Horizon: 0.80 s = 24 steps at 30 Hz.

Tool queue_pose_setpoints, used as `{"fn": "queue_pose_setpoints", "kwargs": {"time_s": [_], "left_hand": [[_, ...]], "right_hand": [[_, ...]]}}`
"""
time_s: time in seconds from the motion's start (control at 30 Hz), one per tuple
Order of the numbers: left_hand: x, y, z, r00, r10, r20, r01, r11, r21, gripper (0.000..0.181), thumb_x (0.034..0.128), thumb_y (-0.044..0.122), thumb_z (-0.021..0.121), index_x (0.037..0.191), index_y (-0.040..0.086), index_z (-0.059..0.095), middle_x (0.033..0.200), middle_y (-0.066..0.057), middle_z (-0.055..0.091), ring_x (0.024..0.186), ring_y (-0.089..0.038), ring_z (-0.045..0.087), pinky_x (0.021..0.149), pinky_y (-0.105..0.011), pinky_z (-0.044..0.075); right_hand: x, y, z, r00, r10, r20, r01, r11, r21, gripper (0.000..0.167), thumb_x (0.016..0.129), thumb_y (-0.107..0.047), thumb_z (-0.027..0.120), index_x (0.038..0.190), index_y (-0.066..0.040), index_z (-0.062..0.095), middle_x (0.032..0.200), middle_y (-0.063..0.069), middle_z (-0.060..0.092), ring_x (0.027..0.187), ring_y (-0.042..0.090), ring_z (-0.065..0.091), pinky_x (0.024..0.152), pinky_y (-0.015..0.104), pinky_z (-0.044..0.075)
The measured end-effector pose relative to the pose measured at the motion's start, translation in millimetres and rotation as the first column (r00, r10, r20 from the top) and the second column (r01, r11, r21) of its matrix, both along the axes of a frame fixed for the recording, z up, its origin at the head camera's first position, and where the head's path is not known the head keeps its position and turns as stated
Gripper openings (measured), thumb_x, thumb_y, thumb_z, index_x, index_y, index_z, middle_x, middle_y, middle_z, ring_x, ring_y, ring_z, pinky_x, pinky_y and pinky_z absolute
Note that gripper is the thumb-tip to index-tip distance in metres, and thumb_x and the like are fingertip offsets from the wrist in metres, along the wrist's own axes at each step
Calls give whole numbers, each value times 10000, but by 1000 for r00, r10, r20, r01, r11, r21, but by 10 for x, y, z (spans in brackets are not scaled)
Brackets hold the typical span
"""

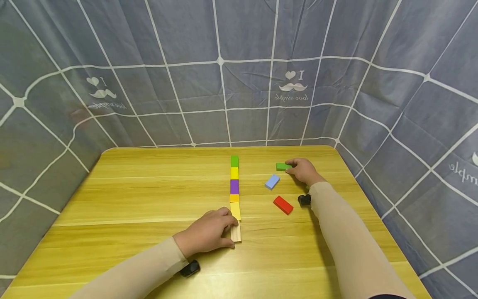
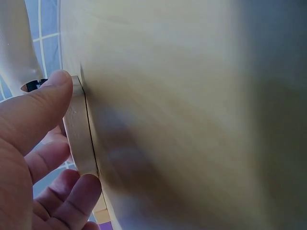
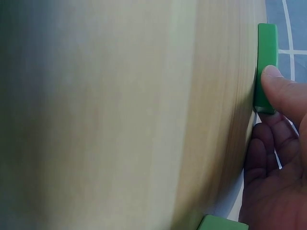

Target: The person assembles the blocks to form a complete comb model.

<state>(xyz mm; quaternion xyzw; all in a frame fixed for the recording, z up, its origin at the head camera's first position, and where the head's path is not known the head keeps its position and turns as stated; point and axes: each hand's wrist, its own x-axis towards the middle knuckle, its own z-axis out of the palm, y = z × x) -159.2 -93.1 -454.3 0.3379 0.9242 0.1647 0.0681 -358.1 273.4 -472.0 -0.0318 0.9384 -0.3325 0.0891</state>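
Note:
A row of flat blocks runs straight away from me along the table. Its near end is a plain wooden block (image 1: 236, 231), which my left hand (image 1: 209, 232) grips with the thumb at its near end and the fingers at its far end. Farther along come a pale yellow block (image 1: 235, 211), an orange block (image 1: 234, 198), a purple block (image 1: 234, 187), a yellow block (image 1: 234, 173) and a green block (image 1: 234, 161). Right of the row, my right hand (image 1: 303, 171) pinches another green block (image 3: 266, 52) lying flat on the table.
A light blue block (image 1: 272, 182) and a red block (image 1: 283, 205) lie at angles between the row and my right forearm. The wooden table (image 1: 130, 199) is bordered by a grey checked curtain (image 1: 246, 83). A dark wrist camera (image 1: 304, 200) sits beside the right sleeve.

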Motion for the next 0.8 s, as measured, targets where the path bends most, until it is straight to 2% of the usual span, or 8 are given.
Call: {"fn": "queue_pose_setpoints", "kwargs": {"time_s": [0.23,0.43,0.6,0.8], "left_hand": [[6,12,5,999,-24,-40,23,1000,-6,520,854,483,855,1256,171,744,1052,73,593,824,-44,455,1005,-403,503],[-3,13,-16,996,-32,-79,32,1000,-2,496,852,493,854,1228,186,752,1155,58,630,985,-107,541,990,-391,497],[-6,9,-28,997,-29,-65,29,1000,1,475,860,477,852,1221,185,748,1286,23,661,1161,-188,598,1065,-427,488],[-5,-6,-29,999,-25,-48,24,1000,-9,476,859,471,852,1228,191,740,1294,34,665,1190,-202,603,1094,-442,471]], "right_hand": [[4,4,-4,1000,0,7,0,1000,-5,451,1041,-195,666,1464,-46,611,1423,234,619,1296,392,565,1136,538,447],[6,4,-2,1000,-4,2,4,1000,-11,444,1039,-190,671,1455,-45,619,1421,231,622,1298,390,566,1139,537,447],[12,-1,-5,1000,-6,9,6,1000,-14,449,1040,-198,670,1460,-50,616,1426,227,618,1300,385,563,1137,535,447],[31,-2,3,1000,-8,10,8,1000,-14,453,1040,-196,667,1462,-43,612,1423,233,617,1293,390,561,1137,539,445]]}}
